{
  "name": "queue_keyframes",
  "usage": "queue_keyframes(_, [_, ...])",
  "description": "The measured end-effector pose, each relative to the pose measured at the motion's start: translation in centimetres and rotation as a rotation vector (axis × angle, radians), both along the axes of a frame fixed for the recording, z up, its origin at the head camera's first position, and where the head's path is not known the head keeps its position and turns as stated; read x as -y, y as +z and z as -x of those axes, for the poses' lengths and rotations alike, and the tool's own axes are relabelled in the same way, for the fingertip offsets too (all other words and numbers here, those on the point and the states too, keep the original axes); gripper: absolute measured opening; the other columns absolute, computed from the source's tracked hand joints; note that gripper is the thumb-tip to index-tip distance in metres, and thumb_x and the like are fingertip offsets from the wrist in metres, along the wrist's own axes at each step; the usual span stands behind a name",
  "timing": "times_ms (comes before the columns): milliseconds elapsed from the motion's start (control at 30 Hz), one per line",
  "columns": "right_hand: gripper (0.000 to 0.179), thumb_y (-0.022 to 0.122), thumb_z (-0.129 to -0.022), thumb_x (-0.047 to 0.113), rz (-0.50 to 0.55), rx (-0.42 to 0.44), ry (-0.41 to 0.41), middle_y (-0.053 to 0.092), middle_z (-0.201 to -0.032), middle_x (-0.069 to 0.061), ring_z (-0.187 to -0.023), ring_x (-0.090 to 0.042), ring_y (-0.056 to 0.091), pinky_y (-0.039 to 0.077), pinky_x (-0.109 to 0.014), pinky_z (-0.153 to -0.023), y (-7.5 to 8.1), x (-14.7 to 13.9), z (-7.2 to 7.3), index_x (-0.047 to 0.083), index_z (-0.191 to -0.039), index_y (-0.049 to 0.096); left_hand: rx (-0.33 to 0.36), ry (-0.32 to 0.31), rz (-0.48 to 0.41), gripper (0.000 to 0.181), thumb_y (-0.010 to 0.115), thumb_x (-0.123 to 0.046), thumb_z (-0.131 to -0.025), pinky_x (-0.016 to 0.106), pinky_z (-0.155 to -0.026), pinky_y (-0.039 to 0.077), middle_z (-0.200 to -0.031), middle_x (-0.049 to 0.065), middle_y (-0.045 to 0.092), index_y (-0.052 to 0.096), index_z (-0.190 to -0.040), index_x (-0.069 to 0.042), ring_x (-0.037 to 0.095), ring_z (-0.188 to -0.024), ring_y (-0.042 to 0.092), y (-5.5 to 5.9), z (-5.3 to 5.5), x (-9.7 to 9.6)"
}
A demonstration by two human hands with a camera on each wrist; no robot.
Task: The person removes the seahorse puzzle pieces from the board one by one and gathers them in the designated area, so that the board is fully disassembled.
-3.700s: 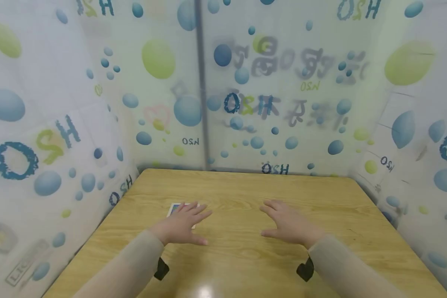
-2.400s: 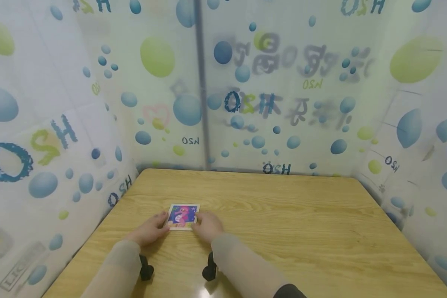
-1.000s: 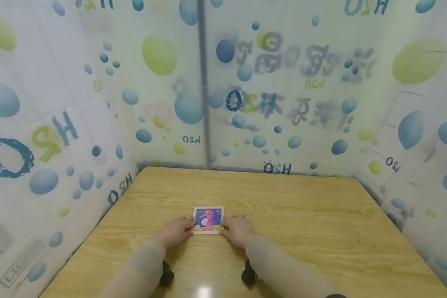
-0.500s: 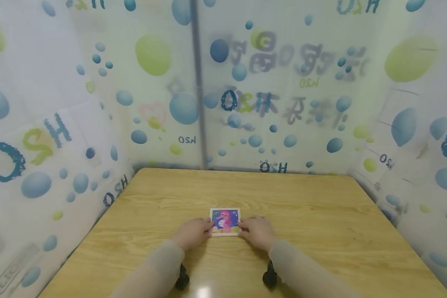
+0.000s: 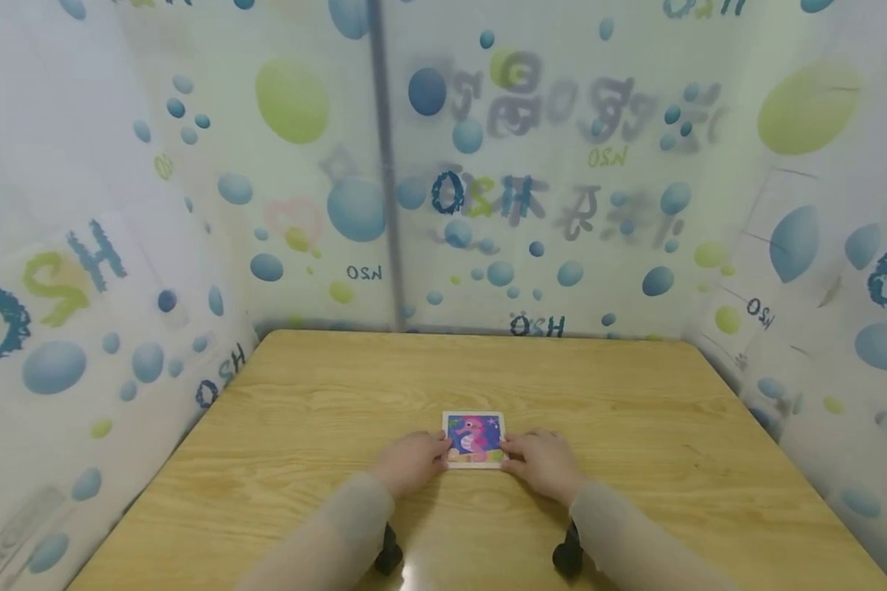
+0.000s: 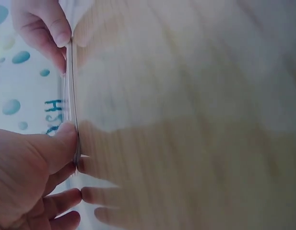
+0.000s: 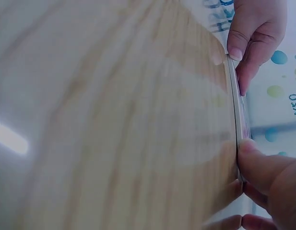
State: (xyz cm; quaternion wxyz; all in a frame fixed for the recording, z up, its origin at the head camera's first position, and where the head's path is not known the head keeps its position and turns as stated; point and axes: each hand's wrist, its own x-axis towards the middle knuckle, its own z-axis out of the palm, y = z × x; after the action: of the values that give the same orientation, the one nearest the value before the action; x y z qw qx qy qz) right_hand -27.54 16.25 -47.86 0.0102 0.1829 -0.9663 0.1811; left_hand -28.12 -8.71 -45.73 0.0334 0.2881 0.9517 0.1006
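A small, thin, square picture board (image 5: 473,439), white-bordered with a pink seahorse on purple-blue, lies flat near the middle of the table. At its left edge my left hand (image 5: 410,464) holds it between thumb and fingers. My right hand (image 5: 545,464) grips the opposite edge the same way. Seen edge-on in the left wrist view, the board (image 6: 71,96) is a thin pale slab close on the tabletop, with the left thumb over its near corner. In the right wrist view the right thumb (image 7: 248,148) presses the board's edge.
The wood-grain table (image 5: 673,525) has a glossy surface with a bright reflection near the front. A fabric curtain (image 5: 303,312) printed with bubbles and letters encloses its back and sides. Black devices (image 5: 388,554) sit under both wrists.
Both hands came down, open at first, to the board's two edges on the left. Holding it, they slid it rightward to the table's middle. The head view also shifted slightly.
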Motion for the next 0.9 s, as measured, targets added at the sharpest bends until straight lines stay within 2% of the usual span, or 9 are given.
queue_keyframes(267, [0.037,0.067,-0.089,0.035,0.006,0.027,-0.033,0.061,-0.13,0.001,-0.113,-0.025,0.053,0.038,-0.052,-0.097,0.3,-1.0,-0.7,0.017,-0.122,0.068,-0.033,-0.009,0.031,0.04,0.058,-0.027,-0.097,0.042,-0.105,0.04,-0.136,0.008,0.056,0.059,-0.133,-0.009,0.03,-0.122,0.053,0.0,-0.4,-1.2])
queue_keyframes(400, [0.037,0.067,-0.089,0.035,-0.002,0.022,-0.029,0.061,-0.13,0.001,-0.112,-0.025,0.054,0.041,-0.051,-0.096,0.3,-1.4,-0.9,0.017,-0.122,0.068,-0.064,-0.013,0.059,0.039,0.058,-0.027,-0.097,0.042,-0.104,0.041,-0.135,0.008,0.057,0.059,-0.132,-0.009,0.03,-0.122,0.054,0.1,-0.6,-1.7])
queue_keyframes(633, [0.037,0.067,-0.09,0.034,0.0,0.041,-0.032,0.061,-0.131,0.001,-0.111,-0.024,0.055,0.042,-0.048,-0.096,0.3,-1.6,-1.2,0.016,-0.122,0.068,-0.079,-0.027,0.083,0.039,0.058,-0.027,-0.097,0.039,-0.103,0.043,-0.135,0.007,0.057,0.06,-0.131,-0.01,0.028,-0.12,0.056,-0.1,-0.9,-2.1])
queue_keyframes(767, [0.037,0.067,-0.09,0.034,-0.012,0.029,-0.03,0.061,-0.131,0.001,-0.112,-0.026,0.055,0.043,-0.049,-0.097,0.3,-1.6,-1.2,0.016,-0.122,0.068,-0.071,-0.022,0.08,0.038,0.057,-0.027,-0.097,0.039,-0.103,0.043,-0.135,0.008,0.057,0.06,-0.131,-0.008,0.028,-0.12,0.056,0.0,-1.0,-2.2])
queue_keyframes(900, [0.036,0.067,-0.089,0.034,-0.026,0.016,-0.028,0.061,-0.13,0.001,-0.112,-0.027,0.055,0.042,-0.051,-0.097,0.3,-1.5,-1.3,0.017,-0.122,0.068,-0.032,-0.006,0.072,0.042,0.056,-0.028,-0.098,0.039,-0.104,0.041,-0.137,0.012,0.055,0.056,-0.134,-0.006,0.029,-0.122,0.054,0.0,-1.0,-2.3])
